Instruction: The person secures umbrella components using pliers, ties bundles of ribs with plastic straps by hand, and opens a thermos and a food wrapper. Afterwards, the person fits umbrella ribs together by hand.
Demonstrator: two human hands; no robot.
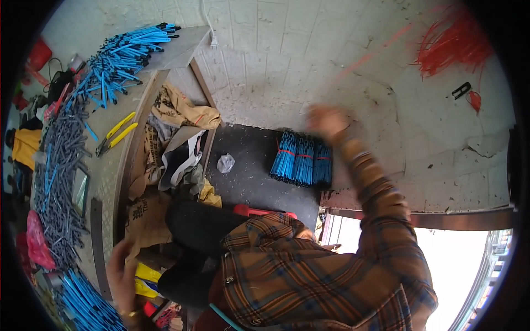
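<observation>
Right hand (pixel 326 120): raised over tiled floor (pixel 309 60), motion-blurred; finger state cannot be told. Bundled blue tubes (pixel 302 160): just below hand on dark mat (pixel 248 165), not touching it. Left hand (pixel 120 270): low at person's left side, blurred, fingers seemingly loose, grip cannot be told. Loose blue tubes (pixel 83 306): just beside left hand. Grey tube pile (pixel 61 182) on worktop (pixel 110 182): above left hand. Yellow-handled pliers (pixel 116 134): further up.
</observation>
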